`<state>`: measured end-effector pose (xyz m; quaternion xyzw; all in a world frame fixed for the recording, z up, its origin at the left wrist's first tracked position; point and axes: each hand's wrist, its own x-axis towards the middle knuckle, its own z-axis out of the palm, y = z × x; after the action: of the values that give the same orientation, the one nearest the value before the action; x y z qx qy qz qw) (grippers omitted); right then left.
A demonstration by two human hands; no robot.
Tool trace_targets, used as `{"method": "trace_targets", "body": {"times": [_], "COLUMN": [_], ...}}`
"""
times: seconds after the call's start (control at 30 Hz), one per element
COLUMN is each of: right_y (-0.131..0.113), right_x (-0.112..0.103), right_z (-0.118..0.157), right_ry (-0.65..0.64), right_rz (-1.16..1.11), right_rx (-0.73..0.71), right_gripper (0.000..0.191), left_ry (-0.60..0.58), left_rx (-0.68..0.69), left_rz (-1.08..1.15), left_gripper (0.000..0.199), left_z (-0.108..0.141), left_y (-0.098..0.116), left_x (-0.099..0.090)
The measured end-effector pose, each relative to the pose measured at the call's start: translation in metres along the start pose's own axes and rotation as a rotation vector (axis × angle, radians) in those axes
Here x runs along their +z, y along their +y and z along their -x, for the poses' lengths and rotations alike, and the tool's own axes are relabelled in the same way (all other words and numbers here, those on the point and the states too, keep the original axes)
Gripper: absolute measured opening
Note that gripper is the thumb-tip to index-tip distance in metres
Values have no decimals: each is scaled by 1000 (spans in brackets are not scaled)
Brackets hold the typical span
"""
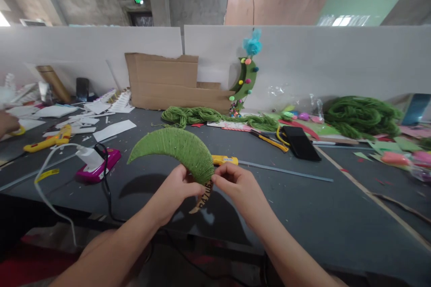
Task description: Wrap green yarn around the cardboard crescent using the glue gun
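A cardboard crescent (171, 143) wound with green yarn is held above the dark table. Its lower tip shows bare brown cardboard (204, 198) with printed black characters. My left hand (178, 190) grips the crescent near that lower end, thumb and fingers closed on it. At the right edge, where the wrapping stops, my right hand (235, 184) is pinched shut against the crescent. Whatever lies between those fingertips is too small to make out. Behind the hands lies a yellow-handled tool (225, 160), partly hidden by the crescent and right hand.
A magenta power strip (99, 167) with a white plug and cables sits left, near a yellow glue gun (50, 140). Green yarn skeins (362, 114), a black phone (301, 143), scissors (282, 136) and a metal ruler (286, 170) lie around. A decorated crescent (248, 78) hangs behind. Another person's hand (8, 124) is far left.
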<state>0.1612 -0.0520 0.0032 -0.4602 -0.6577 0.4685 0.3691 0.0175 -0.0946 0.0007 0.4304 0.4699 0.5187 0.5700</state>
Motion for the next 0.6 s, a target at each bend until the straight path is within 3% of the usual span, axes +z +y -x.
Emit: {"method": "trace_targets", "body": {"times": [0.27, 0.6], "right_y": [3, 1], "right_x": [6, 8], "right_z": [1, 2], "right_ry": [35, 30], "right_rz": [6, 12], "right_rx": [-12, -15], "right_gripper": [7, 7], "left_ry": [103, 103], "left_rx": [2, 17], "left_rz": [-60, -49], "left_gripper": [29, 35], "left_z": [1, 1], "left_y": [-2, -1], "left_x": [4, 5]}}
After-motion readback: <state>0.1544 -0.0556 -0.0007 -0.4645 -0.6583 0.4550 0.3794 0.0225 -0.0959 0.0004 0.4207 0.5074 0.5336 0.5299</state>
